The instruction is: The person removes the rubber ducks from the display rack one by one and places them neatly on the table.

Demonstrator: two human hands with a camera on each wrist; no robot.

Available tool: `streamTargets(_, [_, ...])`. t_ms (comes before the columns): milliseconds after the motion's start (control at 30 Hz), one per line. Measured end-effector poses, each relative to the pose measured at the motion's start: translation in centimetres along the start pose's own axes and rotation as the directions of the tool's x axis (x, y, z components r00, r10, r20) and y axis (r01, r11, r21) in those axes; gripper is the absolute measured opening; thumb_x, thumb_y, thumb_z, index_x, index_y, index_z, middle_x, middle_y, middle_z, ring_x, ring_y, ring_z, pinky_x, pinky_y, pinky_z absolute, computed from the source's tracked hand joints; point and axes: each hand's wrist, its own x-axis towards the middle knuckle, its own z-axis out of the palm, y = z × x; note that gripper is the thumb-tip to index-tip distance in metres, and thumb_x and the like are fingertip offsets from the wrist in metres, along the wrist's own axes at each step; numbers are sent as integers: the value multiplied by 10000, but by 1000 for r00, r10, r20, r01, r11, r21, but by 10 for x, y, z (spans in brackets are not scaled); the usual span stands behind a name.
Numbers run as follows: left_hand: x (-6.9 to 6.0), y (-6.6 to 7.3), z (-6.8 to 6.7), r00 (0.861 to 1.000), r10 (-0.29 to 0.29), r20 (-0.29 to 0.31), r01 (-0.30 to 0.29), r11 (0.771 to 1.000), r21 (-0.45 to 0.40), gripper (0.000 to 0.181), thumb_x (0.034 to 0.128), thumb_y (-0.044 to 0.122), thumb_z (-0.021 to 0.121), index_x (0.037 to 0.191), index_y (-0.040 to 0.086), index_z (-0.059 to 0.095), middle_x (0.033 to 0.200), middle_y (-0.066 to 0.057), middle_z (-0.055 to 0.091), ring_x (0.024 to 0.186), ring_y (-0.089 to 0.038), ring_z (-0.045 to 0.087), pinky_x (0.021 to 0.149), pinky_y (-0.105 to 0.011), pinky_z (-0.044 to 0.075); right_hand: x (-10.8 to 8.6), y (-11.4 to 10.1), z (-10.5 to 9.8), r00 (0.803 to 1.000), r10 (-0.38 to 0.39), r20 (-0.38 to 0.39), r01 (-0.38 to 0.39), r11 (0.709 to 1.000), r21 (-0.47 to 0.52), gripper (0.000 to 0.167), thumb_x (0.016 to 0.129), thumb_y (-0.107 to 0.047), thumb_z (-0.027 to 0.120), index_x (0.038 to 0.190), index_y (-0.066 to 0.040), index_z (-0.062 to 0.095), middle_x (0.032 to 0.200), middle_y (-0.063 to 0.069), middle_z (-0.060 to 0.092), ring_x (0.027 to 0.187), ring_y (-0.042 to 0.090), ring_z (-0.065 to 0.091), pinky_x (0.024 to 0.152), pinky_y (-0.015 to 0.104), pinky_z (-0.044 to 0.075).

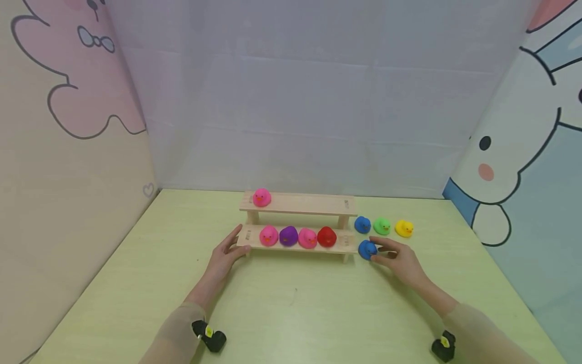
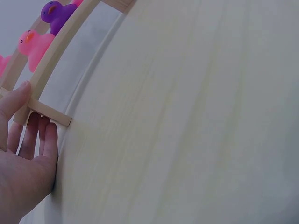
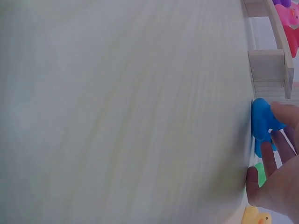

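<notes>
A two-tier wooden stand (image 1: 297, 202) carries rubber ducks. My left hand (image 1: 224, 259) grips the left end of its lower shelf, thumb at the front edge and fingers around the end. On that shelf sit a pink duck (image 1: 268, 236), a purple duck (image 1: 288, 236), another pink duck (image 1: 307, 238) and a red duck (image 1: 327, 236), side by side. Just off the shelf's right end, my right hand (image 1: 403, 262) pinches a blue duck (image 3: 261, 119) between thumb and fingers, low at the tabletop. Whether that duck touches the table I cannot tell.
One pink duck (image 1: 261, 197) sits at the left of the upper shelf. Right of the stand, beyond my right hand, a second blue duck (image 1: 362, 224), a green duck (image 1: 382, 226) and a yellow duck (image 1: 404, 228) stand on the table (image 1: 291, 313). A pale curtain (image 1: 309, 101) hangs behind.
</notes>
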Motion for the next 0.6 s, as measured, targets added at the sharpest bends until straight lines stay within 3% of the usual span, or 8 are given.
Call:
streamTargets(100, [0,1,0,1000,-4,3,4,1000,-1,708,914,255,715,1515,386,365,1430,-68,441,1056,-48,565,889,-126,453,-1,-1,-2,1000,-12,-2,12,1000,3,537,896,-168,728,1397,-80,555,1406,181,576,1182,389,589,983,539,498])
streamTargets(200, [-1,1,0,1000,-10,1,10,1000,-7,707,917,238,711,1516,382,365,1434,-70,440,1058,-54,561,887,-126,455,-3,-2,-4,1000,-2,-3,2,1000,-13,598,889,-203,739,1433,-94,515,1452,194,527,1241,423,540,1017,601,453])
streamTargets(367, [-1,2,0,1000,-21,-7,20,1000,-6,708,912,241,717,1512,388,372,1436,-67,432,1054,-57,559,885,-128,450,-3,-1,-8,1000,12,-3,-12,999,-33,650,881,-234,749,1464,-129,480,1489,209,478,1297,445,483,1047,639,404])
streamTargets(600, [-2,4,1,1000,-19,-4,18,1000,-3,708,912,249,718,1512,390,370,1446,-68,423,1065,-59,558,894,-136,447,-3,-4,-13,999,-36,-40,35,999,-19,622,890,-213,740,1450,-105,492,1464,196,511,1278,432,487,1037,653,390])
